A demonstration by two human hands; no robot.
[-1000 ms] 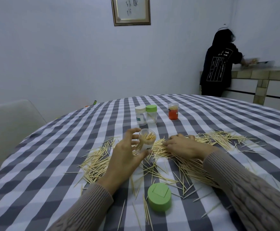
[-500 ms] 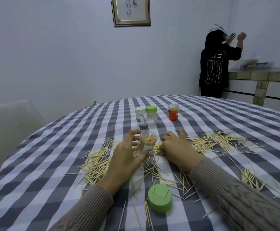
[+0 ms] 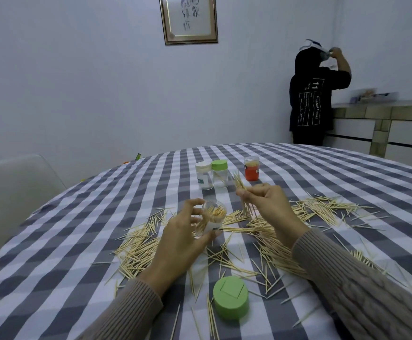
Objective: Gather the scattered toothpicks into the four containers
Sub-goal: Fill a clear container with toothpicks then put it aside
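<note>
On the round table under the grey-and-white checked cloth (image 3: 82,241): gripping a small clear plastic jar (image 3: 211,220) in the left hand (image 3: 182,244), fingers and thumb curling round its wall, tilting its open mouth toward the right; jar already partly packed with pale wooden toothpicks. Pinching a loose bundle of toothpicks (image 3: 243,195) in the right hand (image 3: 266,204), thumb and fingertips closing on the middle of the sticks, holding them raised above the cloth, near the jar's mouth but apart from it (the bundle standing steeply, ends fanning out above and below the fingers). Lying all around both hands, scattered toothpicks (image 3: 138,249) in thick drifts left of the jar, under the right wrist and farther right. Sitting near the front edge, a round green plastic lid (image 3: 230,300), resting flat among stray sticks. Standing upright farther back, a clear jar with a white cap (image 3: 203,176) touching or just beside a clear jar with a green cap (image 3: 220,173), and to their right, apart, an uncapped jar with an orange label (image 3: 251,168), showing toothpick tips at its top. Standing by the far wall, back turned, a person in dark clothes (image 3: 312,99).
</note>
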